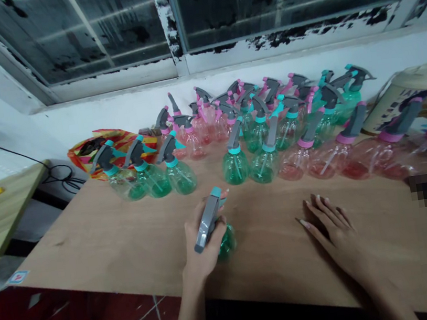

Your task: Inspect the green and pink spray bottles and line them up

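The left hand (199, 244) has its grip wrapped around the upper part of a green spray bottle (209, 219), over the desk (130, 246). The right hand (336, 227) lies palm down, grip loose, fingers stretched out. Behind stand pink bottles (194, 144) and green ones.

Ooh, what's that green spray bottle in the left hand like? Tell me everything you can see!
The green spray bottle has a see-through, rounded body that looks like plastic. On top is a grey spray head with a teal tip pointing away from the person. The left hand wraps around it, hiding much of it. It looks roughly upright, near the table's front edge; its base is hard to make out.
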Motion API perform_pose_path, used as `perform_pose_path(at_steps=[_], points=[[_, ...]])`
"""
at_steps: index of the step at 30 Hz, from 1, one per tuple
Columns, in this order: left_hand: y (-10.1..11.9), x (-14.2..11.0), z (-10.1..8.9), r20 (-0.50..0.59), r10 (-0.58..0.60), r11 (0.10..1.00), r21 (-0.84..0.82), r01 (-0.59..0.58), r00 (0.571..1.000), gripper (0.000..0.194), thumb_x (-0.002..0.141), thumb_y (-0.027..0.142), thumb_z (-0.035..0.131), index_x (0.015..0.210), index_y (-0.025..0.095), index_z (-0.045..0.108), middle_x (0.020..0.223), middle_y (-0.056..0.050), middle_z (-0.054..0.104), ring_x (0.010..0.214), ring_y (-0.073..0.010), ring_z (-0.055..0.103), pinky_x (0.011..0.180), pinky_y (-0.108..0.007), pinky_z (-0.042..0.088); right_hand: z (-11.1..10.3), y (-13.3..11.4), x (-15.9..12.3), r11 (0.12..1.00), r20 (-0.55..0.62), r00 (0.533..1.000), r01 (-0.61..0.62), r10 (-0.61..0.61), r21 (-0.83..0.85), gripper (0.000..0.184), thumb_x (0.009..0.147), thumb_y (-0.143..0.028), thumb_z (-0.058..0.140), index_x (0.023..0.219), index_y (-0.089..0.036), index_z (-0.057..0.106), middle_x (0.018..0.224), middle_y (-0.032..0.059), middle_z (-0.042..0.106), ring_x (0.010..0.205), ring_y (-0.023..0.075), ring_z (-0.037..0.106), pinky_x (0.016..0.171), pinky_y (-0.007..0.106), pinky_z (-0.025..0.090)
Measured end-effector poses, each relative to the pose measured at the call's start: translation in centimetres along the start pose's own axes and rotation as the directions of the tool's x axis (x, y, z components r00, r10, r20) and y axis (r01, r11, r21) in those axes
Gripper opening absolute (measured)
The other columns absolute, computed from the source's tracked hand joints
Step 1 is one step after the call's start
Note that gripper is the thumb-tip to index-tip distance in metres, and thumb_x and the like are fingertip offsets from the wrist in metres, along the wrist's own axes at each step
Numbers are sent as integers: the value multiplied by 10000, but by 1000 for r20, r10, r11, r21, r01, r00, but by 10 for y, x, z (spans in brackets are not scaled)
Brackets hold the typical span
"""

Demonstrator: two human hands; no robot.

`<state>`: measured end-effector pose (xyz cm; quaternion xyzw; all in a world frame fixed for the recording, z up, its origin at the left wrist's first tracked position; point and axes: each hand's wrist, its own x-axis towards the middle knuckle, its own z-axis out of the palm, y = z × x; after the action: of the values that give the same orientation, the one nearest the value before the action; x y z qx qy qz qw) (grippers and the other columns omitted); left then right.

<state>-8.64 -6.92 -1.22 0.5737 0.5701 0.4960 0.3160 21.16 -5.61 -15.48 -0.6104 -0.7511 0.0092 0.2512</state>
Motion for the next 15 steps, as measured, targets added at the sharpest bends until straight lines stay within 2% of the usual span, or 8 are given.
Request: perform_pose_path(at_steps=[4, 9, 15], points=[[2, 1, -1, 45, -42, 999, 8, 42, 998, 262, 833, 235, 553, 1081, 250, 636, 1127, -52, 657, 991, -208, 645, 877, -329, 505, 2, 2, -1, 1000, -7, 1000, 2, -2, 2, 670, 909, -597, 254, 1368, -142, 430, 1456, 133, 393, 1373, 273, 281, 1096, 503, 244], [2, 4, -1, 51, -66, 998, 4, 66, 997, 169, 849, 278, 566, 994, 246, 644, 998, -26, 671, 826, -170, 639, 746, -273, 490, 4, 4, -2, 1000, -6, 1000, 7, -7, 8, 645, 911, -584, 270, 1381, -165, 411, 1461, 123, 388, 1375, 273, 275, 1093, 515, 239], [2, 5, 1, -26, -75, 997, -28, 74, 997, 96, 821, 311, 603, 820, 218, 629, 760, 0, 649, 704, -160, 607, 636, -255, 461, 4, 4, -1, 1000, -12, 1000, 1, -1, 23, 644, 908, -583, 284, 1383, -167, 408, 1462, 128, 386, 1373, 280, 280, 1090, 523, 242]])
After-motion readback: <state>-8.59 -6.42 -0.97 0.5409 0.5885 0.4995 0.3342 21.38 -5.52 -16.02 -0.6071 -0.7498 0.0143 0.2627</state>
